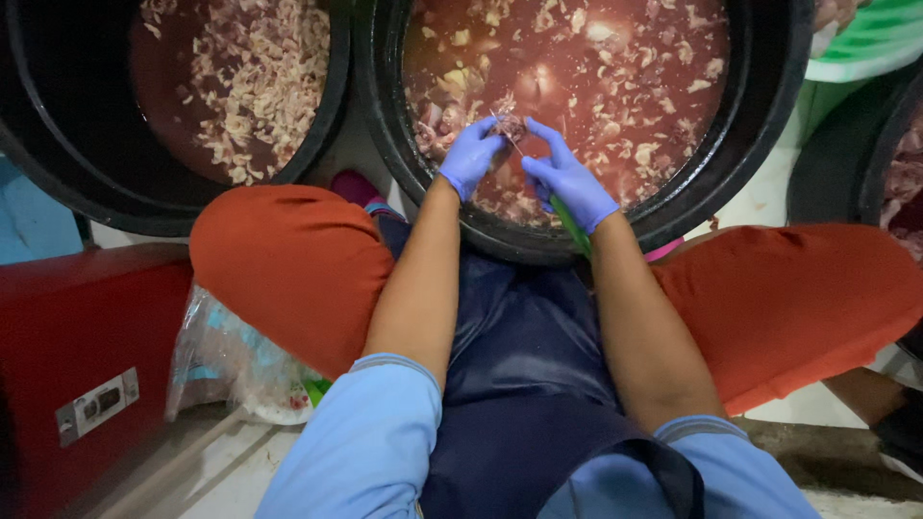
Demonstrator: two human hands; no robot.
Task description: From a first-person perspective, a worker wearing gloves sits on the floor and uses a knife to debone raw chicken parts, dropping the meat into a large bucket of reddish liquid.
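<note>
Both my hands wear blue gloves and work over a large black tub [769, 106] of reddish-brown liquid with several pale floating pieces. My left hand [470, 156] pinches a small dark piece [510, 125] just above the liquid. My right hand [569, 181] touches the same piece with its fingertips and grips a tool with a green handle [571, 227]. A thin blade reaches from it toward the piece. My knees in orange trousers sit on either side of the tub.
A second black tub [58, 163] with the same liquid and pale scraps stands at the upper left. A red box [77, 365] and a clear plastic bag [226, 360] lie at left. A green basin [870, 43] and another dark tub [865, 163] are at right.
</note>
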